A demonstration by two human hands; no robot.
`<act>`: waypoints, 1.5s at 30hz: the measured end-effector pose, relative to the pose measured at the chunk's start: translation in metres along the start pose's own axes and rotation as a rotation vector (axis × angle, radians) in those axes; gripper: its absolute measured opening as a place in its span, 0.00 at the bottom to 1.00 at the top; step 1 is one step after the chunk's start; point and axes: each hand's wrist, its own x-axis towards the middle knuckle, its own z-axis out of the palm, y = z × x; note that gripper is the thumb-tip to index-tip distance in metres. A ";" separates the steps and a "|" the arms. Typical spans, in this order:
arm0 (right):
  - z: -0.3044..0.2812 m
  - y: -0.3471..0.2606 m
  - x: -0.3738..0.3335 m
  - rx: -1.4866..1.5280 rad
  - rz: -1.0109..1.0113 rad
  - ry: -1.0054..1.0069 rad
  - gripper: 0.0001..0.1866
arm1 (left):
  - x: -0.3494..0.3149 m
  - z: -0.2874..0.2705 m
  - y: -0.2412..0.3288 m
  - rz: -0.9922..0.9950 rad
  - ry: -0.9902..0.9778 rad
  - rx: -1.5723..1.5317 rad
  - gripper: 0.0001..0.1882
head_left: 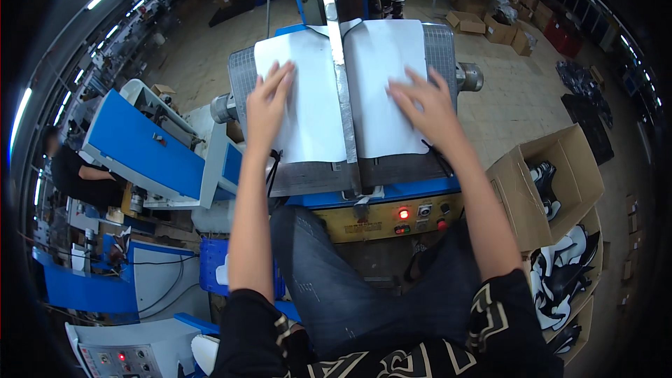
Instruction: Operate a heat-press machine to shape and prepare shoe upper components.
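A white sheet (311, 108) lies left of the upright metal bar (337, 63), and another white sheet (381, 122) lies right of it. Both rest on the dark gridded bed (301, 180) of a machine. My left hand (269, 103) is over the outer edge of the left sheet, fingers stretched out and holding nothing. Over the right sheet is my right hand (424, 103), its fingers spread and bent a little, also without anything in them. Whether the fingertips touch the sheets, I cannot tell. Black cord ends (274, 165) stick out by my left wrist, with similar ones beside my right.
Below the bed, a yellow control panel (364, 220) carries a lit red lamp. Cardboard boxes (560, 175) holding black-and-white shoe parts (565, 266) stand at my right. A blue-and-white machine (150, 143) is at my left, with another person (80, 175) behind it.
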 end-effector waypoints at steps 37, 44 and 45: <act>-0.110 -0.051 -0.410 0.104 1.173 -0.249 0.35 | -0.339 0.201 0.207 -1.166 -0.633 -1.373 0.14; -0.137 -0.083 -0.361 -0.172 1.115 -0.203 0.34 | -0.333 0.193 0.190 -1.271 -0.556 -1.209 0.15; -0.139 -0.085 -0.357 -0.189 1.110 -0.178 0.33 | -0.335 0.193 0.191 -1.255 -0.588 -1.245 0.15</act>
